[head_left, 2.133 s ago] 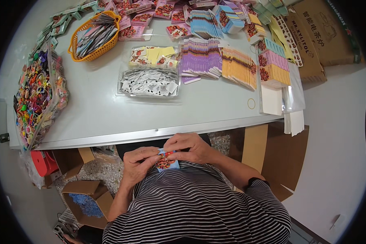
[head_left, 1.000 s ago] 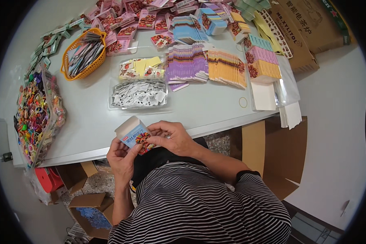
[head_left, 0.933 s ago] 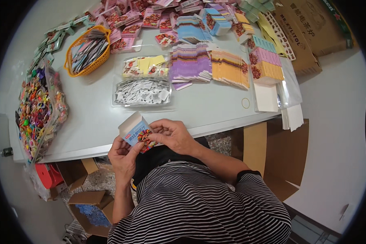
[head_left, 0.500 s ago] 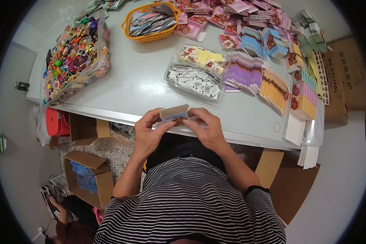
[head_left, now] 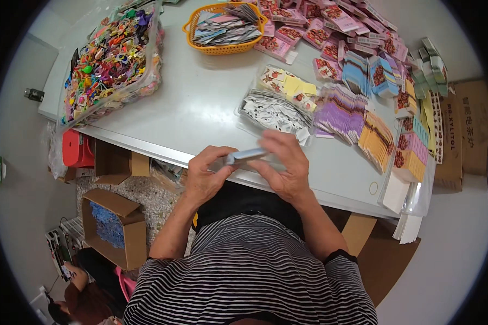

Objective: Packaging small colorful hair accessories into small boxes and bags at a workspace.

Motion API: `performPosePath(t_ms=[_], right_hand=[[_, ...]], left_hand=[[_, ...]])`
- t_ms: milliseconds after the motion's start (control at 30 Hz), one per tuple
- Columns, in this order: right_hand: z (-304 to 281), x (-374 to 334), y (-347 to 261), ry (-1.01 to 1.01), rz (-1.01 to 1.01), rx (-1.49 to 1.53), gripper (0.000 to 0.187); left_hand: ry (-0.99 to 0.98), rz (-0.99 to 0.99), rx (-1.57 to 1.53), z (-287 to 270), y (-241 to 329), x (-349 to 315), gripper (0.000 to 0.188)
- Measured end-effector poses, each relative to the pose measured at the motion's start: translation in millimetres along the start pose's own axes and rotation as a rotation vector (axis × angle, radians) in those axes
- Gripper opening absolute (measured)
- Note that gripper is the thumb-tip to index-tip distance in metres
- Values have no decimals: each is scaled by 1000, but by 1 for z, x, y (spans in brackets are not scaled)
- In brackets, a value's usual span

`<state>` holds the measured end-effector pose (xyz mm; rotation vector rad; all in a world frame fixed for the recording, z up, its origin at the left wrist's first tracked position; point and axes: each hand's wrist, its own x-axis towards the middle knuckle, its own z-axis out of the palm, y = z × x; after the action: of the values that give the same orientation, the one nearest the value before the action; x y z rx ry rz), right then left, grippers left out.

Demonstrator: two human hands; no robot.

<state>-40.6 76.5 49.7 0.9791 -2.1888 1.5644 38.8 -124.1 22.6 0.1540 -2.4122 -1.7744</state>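
Grey table [head_left: 200,103] w/ lots on it. Far left: clear bag of multicoloured small trinkets [head_left: 111,57]. Top centre: orange basket [head_left: 225,30] w/ flat packets inside. Just right of basket: pink packets [head_left: 309,27] spread in rows. Mid table: clear tray of white pieces [head_left: 271,111], yellow cards beside it. Right: purple card stack [head_left: 339,111], orange card stack [head_left: 377,141], blue boxes [head_left: 371,73]. Under table: red stool [head_left: 76,149]; open cardboard box w/ blue items [head_left: 111,225].

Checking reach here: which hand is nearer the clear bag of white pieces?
Right. The right hand sits just below the clear bag; the left hand lies farther left.
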Motion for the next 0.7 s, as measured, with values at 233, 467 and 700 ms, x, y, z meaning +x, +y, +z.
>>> performPosePath(t_ms=[233,467,700], right_hand=[[-4,41,-6,-445,632,444,12],[9,85,4,-664,343,-2,21],[47,235,65,-366,-129,-192,35]], left_hand=[[-45,374,157,-16,-7,17,43],[-40,507,182,-26,-22,27,43],[211,69,-30,-34,-35,31,37]])
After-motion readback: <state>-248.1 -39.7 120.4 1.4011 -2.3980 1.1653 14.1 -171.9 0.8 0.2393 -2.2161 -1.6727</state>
